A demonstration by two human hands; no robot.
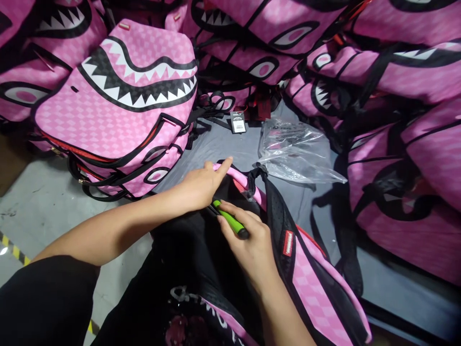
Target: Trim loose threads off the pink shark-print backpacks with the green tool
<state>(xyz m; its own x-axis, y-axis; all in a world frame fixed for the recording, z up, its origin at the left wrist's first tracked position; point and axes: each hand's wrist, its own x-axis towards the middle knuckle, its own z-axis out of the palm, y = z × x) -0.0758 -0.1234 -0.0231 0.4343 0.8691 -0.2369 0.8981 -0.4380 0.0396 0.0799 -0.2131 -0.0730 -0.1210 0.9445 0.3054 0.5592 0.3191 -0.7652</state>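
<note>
The right hand (250,235) has its fingers curled tight round a green tool (230,217); I cannot tell if the left hand (202,187) grips the pink bag (313,293). The bag is by the bench (219,139) and looks only part done

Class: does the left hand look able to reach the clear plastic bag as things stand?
Probably yes: little but a black strap lies between the left hand and the clear plastic bag.
</note>
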